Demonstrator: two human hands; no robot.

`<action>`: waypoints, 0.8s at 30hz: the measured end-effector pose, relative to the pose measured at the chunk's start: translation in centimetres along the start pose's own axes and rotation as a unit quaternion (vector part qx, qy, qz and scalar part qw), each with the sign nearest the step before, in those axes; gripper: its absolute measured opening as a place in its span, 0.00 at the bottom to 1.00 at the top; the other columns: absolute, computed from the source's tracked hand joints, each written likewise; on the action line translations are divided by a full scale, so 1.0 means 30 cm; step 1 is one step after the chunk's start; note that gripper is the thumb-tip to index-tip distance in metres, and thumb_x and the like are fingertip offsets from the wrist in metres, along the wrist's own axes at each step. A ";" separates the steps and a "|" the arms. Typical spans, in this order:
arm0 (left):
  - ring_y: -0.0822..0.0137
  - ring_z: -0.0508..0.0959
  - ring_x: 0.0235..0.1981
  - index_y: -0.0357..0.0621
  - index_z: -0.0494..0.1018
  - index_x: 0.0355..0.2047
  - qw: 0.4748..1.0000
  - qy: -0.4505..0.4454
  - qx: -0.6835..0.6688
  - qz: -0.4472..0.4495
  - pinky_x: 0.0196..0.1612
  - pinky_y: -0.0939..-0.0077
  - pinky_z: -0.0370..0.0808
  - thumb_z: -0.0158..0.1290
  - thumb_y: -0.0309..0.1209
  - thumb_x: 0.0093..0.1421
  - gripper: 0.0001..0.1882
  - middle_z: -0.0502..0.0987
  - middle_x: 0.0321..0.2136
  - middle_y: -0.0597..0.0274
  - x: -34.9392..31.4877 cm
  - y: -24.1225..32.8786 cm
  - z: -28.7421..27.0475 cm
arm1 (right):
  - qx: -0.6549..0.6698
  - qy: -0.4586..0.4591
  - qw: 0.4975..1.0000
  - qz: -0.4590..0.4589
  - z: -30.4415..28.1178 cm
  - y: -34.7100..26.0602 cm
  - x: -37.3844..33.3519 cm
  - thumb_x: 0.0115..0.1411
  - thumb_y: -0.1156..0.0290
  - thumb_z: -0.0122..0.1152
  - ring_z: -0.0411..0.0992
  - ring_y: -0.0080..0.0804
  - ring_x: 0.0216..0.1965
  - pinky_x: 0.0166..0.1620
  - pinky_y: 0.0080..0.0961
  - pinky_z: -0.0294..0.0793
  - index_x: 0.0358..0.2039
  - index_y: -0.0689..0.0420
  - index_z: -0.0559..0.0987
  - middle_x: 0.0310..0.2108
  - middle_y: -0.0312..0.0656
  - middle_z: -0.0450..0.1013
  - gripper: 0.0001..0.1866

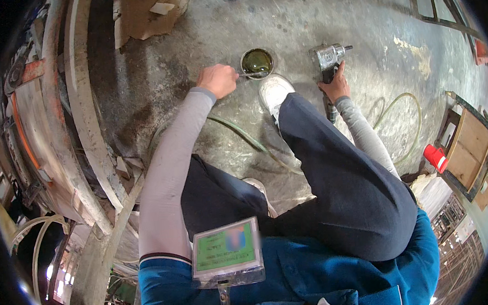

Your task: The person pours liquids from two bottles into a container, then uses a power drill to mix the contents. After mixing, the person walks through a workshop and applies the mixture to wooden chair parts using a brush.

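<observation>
My left hand [218, 81] is closed round the end of a thin metal-looking rod [252, 74]. The rod's other end reaches over the near edge of a round bowl [243, 57] that holds dark greenish oily liquid [258, 63]. Whether its tip dips in, I cannot tell. My right hand [337, 86] is wrapped round the black grip of a silver air impact wrench [327, 57], which lies on or just above the floor, its drive end pointing right. A fitting [331, 112] shows below the grip, beside my wrist.
A pale green air hose [249, 138] runs over the concrete floor [205, 38] and under my leg, with a loop at right. My white shoe [277, 93] is close to the bowl. Metal frames [81, 106] stand left; torn cardboard [143, 19] lies ahead. A red cup-like thing [436, 158] is at right.
</observation>
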State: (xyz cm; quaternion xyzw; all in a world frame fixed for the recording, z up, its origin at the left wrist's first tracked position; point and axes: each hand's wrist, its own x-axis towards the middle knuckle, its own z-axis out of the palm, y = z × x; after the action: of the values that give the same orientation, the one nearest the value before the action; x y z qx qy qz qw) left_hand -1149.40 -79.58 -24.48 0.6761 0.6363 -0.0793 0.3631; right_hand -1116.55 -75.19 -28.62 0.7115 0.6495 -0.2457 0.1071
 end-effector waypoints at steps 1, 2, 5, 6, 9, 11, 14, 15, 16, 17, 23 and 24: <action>0.51 0.74 0.33 0.40 0.74 0.25 0.999 -0.009 -0.026 -0.017 0.35 0.60 0.70 0.45 0.36 0.54 0.13 0.75 0.26 0.51 0.010 0.011 0.015 | 0.001 0.009 1.000 0.000 0.006 -0.004 -0.002 0.41 0.64 0.64 0.68 0.51 0.39 0.42 0.34 0.68 0.58 0.63 0.34 0.40 0.60 0.67 0.55; 0.51 0.74 0.32 0.40 0.74 0.25 0.997 0.010 -0.071 -0.030 0.36 0.60 0.70 0.45 0.36 0.54 0.13 0.75 0.26 0.50 0.016 0.012 0.042 | 0.001 0.019 1.000 -0.001 0.011 -0.009 0.001 0.41 0.65 0.63 0.68 0.51 0.40 0.42 0.34 0.68 0.58 0.62 0.34 0.40 0.60 0.66 0.55; 0.49 0.74 0.32 0.40 0.74 0.26 0.974 0.064 -0.201 -0.079 0.35 0.60 0.69 0.44 0.38 0.55 0.15 0.75 0.26 0.49 0.011 0.045 0.145 | 0.001 0.043 0.999 0.017 0.036 0.010 0.012 0.41 0.68 0.61 0.67 0.52 0.41 0.42 0.36 0.68 0.59 0.60 0.37 0.42 0.60 0.65 0.52; 0.50 0.74 0.32 0.40 0.74 0.27 0.963 0.078 -0.239 -0.101 0.35 0.61 0.69 0.44 0.38 0.56 0.15 0.74 0.26 0.49 0.004 0.078 0.174 | 0.009 0.077 0.997 -0.004 0.036 0.025 0.017 0.40 0.70 0.59 0.67 0.52 0.41 0.42 0.36 0.67 0.59 0.60 0.38 0.43 0.60 0.65 0.50; 0.52 0.74 0.29 0.39 0.74 0.26 0.902 0.159 -0.360 -0.180 0.33 0.65 0.69 0.44 0.39 0.56 0.16 0.74 0.25 0.48 0.003 0.186 0.264 | 0.032 0.139 0.989 -0.045 0.019 0.050 0.014 0.38 0.73 0.56 0.66 0.51 0.41 0.41 0.36 0.67 0.58 0.60 0.44 0.44 0.58 0.64 0.46; 0.64 0.71 0.20 0.38 0.73 0.27 0.820 0.261 -0.467 -0.204 0.27 0.71 0.68 0.43 0.35 0.58 0.14 0.73 0.20 0.56 0.017 0.249 0.348 | 0.042 0.123 0.990 -0.053 -0.025 0.029 -0.010 0.37 0.73 0.54 0.66 0.51 0.42 0.41 0.37 0.67 0.58 0.59 0.48 0.44 0.57 0.64 0.45; 0.78 0.61 0.15 0.42 0.65 0.32 0.481 0.145 -0.823 -0.264 0.19 0.82 0.60 0.40 0.33 0.61 0.08 0.60 0.15 0.69 0.017 0.361 0.295 | 0.169 0.005 0.986 -0.002 -0.119 0.017 -0.109 0.36 0.72 0.54 0.68 0.46 0.41 0.42 0.32 0.67 0.53 0.59 0.57 0.42 0.54 0.67 0.38; 0.77 0.61 0.16 0.41 0.65 0.32 0.422 0.136 -0.856 -0.267 0.20 0.81 0.61 0.40 0.33 0.61 0.08 0.60 0.16 0.69 -0.003 0.376 0.270 | 0.223 -0.036 0.974 0.008 -0.145 0.015 -0.154 0.36 0.71 0.54 0.68 0.44 0.40 0.42 0.31 0.67 0.52 0.59 0.59 0.41 0.54 0.67 0.37; 0.77 0.62 0.16 0.41 0.64 0.31 0.362 0.124 -0.885 -0.266 0.20 0.80 0.62 0.40 0.33 0.61 0.09 0.61 0.17 0.68 -0.019 0.386 0.254 | 0.262 -0.010 0.963 -0.054 -0.152 0.037 -0.191 0.36 0.70 0.57 0.69 0.40 0.38 0.42 0.29 0.67 0.51 0.60 0.60 0.40 0.52 0.68 0.36; 0.76 0.62 0.17 0.41 0.64 0.31 0.303 0.111 -0.909 -0.264 0.21 0.80 0.63 0.40 0.33 0.61 0.09 0.61 0.18 0.67 -0.032 0.388 0.247 | 0.302 0.016 0.946 -0.117 -0.154 0.057 -0.225 0.37 0.70 0.60 0.70 0.37 0.37 0.41 0.27 0.67 0.50 0.61 0.61 0.38 0.50 0.70 0.36; 0.71 0.70 0.29 0.43 0.68 0.33 0.217 0.001 -0.962 -0.168 0.38 0.75 0.69 0.51 0.31 0.55 0.08 0.70 0.26 0.67 -0.058 0.338 0.192 | 0.335 -0.134 0.909 -0.210 -0.394 -0.078 -0.383 0.41 0.73 0.64 0.72 0.28 0.34 0.39 0.23 0.69 0.36 0.64 0.73 0.30 0.42 0.74 0.19; 0.72 0.70 0.29 0.43 0.69 0.32 0.243 -0.010 -0.957 -0.155 0.37 0.75 0.70 0.51 0.32 0.54 0.08 0.71 0.27 0.67 -0.048 0.326 0.190 | 0.321 -0.130 0.908 -0.236 -0.417 -0.088 -0.390 0.41 0.73 0.64 0.72 0.27 0.33 0.39 0.23 0.69 0.34 0.64 0.74 0.31 0.42 0.74 0.17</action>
State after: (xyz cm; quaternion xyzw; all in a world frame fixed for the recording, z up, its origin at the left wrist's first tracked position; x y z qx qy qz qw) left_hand -1138.65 -83.38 -23.98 -0.2830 0.3322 0.5268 0.7294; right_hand -1116.91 -79.12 -11.74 0.4951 0.6647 -0.5496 -0.1051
